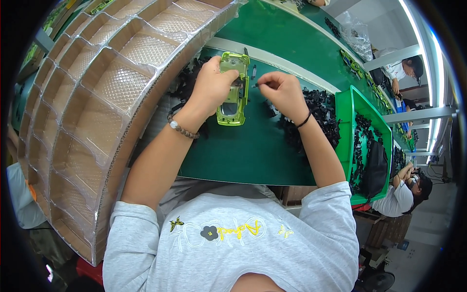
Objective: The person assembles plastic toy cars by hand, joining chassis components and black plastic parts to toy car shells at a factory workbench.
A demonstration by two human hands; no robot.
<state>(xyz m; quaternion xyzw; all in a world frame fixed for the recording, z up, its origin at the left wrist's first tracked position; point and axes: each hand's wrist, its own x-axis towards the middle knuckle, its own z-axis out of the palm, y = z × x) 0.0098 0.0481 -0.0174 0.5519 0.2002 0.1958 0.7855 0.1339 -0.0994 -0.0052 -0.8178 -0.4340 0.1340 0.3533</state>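
A lime-green toy car body shell [231, 117] lies in my left hand [210, 90], the thumb across its middle and the fingers mostly hidden beneath and beside it. Just right of the shell, my right hand [286, 95] pinches a small dark part [255, 85] between thumb and index finger. This part is apart from the shell and too small to identify. On the green tabletop [233, 155], another small dark piece [254, 71] lies beyond my right fingertips. A heap of small black plastic parts [318, 119] spreads beside my right wrist, and more black parts [185, 82] lie by my left forearm.
A large cardboard tray with compartments and clear plastic liners [109, 80] rises along my left. To the right stands a green crate [344, 141] with black parts and a black bag inside. Beyond a pale rail [287, 63] runs a green belt [292, 36]. Other people sit farther right.
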